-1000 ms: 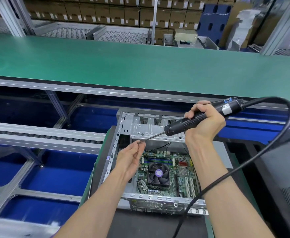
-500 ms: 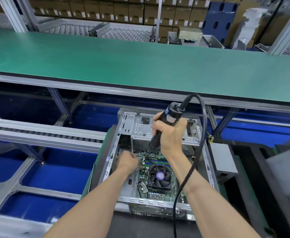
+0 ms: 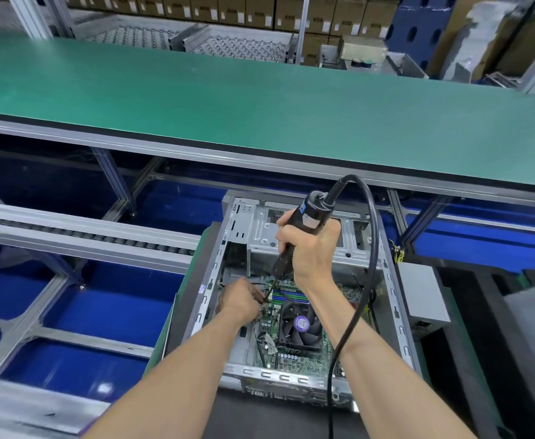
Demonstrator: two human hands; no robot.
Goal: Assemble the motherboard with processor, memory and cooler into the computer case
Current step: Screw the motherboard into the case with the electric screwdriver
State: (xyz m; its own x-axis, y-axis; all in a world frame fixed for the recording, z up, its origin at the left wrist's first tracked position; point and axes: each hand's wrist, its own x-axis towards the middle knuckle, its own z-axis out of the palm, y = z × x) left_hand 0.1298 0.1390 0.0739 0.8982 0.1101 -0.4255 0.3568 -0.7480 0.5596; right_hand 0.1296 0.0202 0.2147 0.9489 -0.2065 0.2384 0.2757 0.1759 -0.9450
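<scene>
Big green bench top (image 3: 260, 99) runs across the upper half of the frame, with stacked cardboard boxes (image 3: 228, 9) along the top edge and blue floor under the aluminium framing at lower left. The computer case (image 3: 396, 299) sits open at lower centre, motherboard (image 3: 315, 354) inside with the cooler fan (image 3: 298, 324) on it. Right hand (image 3: 312, 248) is wrapped around a black electric screwdriver (image 3: 310, 217), bit angled down at the board's upper left corner. Left hand (image 3: 239, 301) has fingers curled right at the bit tip; can't tell whether it's pinching anything.
</scene>
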